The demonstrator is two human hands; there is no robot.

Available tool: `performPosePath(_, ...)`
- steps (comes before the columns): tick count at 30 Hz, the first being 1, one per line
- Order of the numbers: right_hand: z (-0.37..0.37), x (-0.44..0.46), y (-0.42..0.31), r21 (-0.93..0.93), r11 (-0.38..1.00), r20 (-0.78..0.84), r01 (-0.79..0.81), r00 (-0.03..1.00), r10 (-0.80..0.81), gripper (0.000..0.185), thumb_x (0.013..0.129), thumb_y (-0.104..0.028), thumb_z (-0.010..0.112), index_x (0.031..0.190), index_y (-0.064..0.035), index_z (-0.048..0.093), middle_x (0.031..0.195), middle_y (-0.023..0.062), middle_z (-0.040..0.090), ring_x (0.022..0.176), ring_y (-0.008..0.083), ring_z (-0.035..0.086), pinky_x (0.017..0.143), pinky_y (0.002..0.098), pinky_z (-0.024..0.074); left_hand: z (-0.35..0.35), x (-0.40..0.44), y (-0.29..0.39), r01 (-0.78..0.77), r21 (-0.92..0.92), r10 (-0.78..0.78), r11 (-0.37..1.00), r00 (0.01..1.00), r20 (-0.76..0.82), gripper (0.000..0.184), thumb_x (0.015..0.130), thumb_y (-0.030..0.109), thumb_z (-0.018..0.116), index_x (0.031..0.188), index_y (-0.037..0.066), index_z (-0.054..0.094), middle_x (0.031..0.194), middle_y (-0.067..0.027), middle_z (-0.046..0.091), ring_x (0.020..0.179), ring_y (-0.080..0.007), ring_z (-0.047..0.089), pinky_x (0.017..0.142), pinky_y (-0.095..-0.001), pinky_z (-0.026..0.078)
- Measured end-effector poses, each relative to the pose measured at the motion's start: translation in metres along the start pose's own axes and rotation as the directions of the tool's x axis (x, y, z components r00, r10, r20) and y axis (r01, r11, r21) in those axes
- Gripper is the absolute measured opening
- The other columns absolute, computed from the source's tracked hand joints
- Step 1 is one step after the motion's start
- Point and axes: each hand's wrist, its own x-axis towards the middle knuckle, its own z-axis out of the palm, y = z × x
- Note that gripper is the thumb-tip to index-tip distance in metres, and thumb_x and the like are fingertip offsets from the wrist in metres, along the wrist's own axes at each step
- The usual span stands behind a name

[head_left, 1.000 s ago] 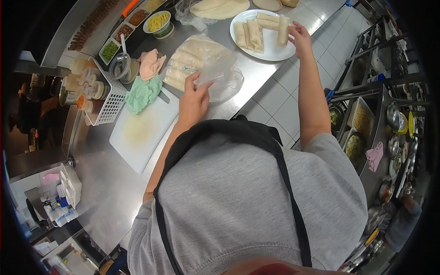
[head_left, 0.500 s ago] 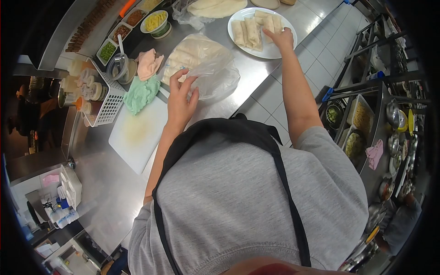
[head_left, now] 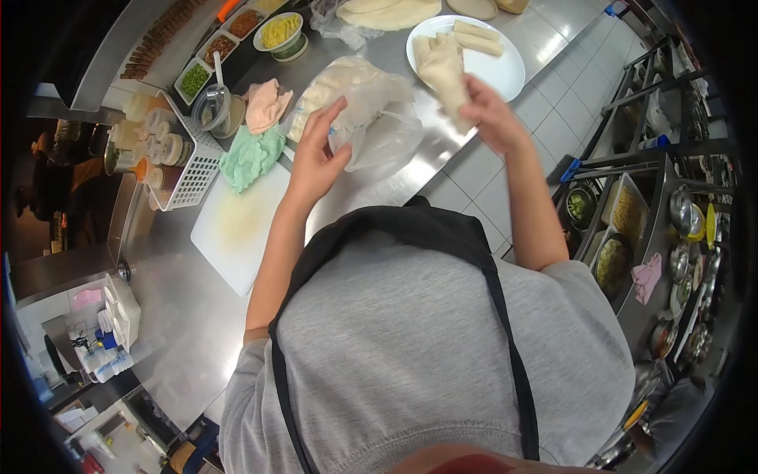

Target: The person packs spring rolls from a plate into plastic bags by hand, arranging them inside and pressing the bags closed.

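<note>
In the head view, my right hand (head_left: 497, 118) is wrapped round some pale spring rolls (head_left: 444, 75), slightly blurred, at the near edge of a white plate (head_left: 509, 67). More rolls (head_left: 478, 38) lie on that plate. My left hand (head_left: 317, 158) is at the mouth of a clear plastic bag (head_left: 387, 130), its fingers curved and its thumb against the film. Pale rolls (head_left: 335, 83) lie in the bag on the steel counter.
Left of the bag are a green cloth (head_left: 253, 158), a peach cloth (head_left: 268, 107) and a white cutting board (head_left: 237, 225). A white basket (head_left: 189, 166) holds bottles. Beyond lie a bowl of yellow food (head_left: 280, 33) and flat pale wrappers (head_left: 391, 12). The counter (head_left: 403, 178) ends at the right over floor tiles.
My right hand has lifted several rolls from the plate and drawn them toward me. My left hand has shifted slightly, and the bag's mouth stands wider.
</note>
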Motion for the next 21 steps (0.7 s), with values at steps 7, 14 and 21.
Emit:
performPosePath(7, 0.085, 0.019, 0.038, 0.274, 0.96, 0.167, -0.06, 0.986, 0.014, 0.067, 0.074, -0.012, 0.074, 0.13, -0.0038, 0.039, 0.12, 0.0082, 0.054, 0.114, 0.0183, 0.052, 0.098, 0.0329, 0.0398, 0.012, 0.002, -0.011, -0.094, -0.309, 0.094, 0.946, 0.995, -0.013, 0.077, 0.071, -0.004, 0.057, 0.143, 0.006, 0.03, 0.136, -0.0105, 0.036, 0.131, -0.0221, 0.032, 0.102, -0.0302, 0.034)
performPosePath(14, 0.051, 0.014, 0.026, -0.502, 0.865, 0.212, 0.009, 0.971, 0.113, 0.064, 0.068, -0.014, 0.079, 0.123, -0.0035, 0.047, 0.116, 0.0066, 0.055, 0.111, 0.0169, 0.051, 0.097, 0.0296, 0.0391, 0.024, -0.011, -0.012, -0.207, 0.04, 0.209, 0.978, 0.976, -0.059, 0.08, 0.07, -0.002, 0.059, 0.143, 0.004, 0.027, 0.138, -0.0169, 0.034, 0.131, -0.0296, 0.032, 0.106, -0.0349, 0.029)
performPosePath(21, 0.036, 0.002, 0.007, -0.786, 0.617, 0.198, 0.04, 0.962, 0.19, 0.064, 0.063, -0.016, 0.078, 0.119, -0.0047, 0.049, 0.112, 0.009, 0.057, 0.103, 0.0206, 0.056, 0.091, 0.0307, 0.0434, 0.036, -0.031, 0.014, -0.179, 0.139, 0.199, 0.974, 0.968, -0.15, 0.084, 0.07, -0.002, 0.059, 0.145, 0.006, 0.021, 0.138, -0.0199, 0.032, 0.109, -0.0342, 0.052, 0.087, -0.0349, 0.045)
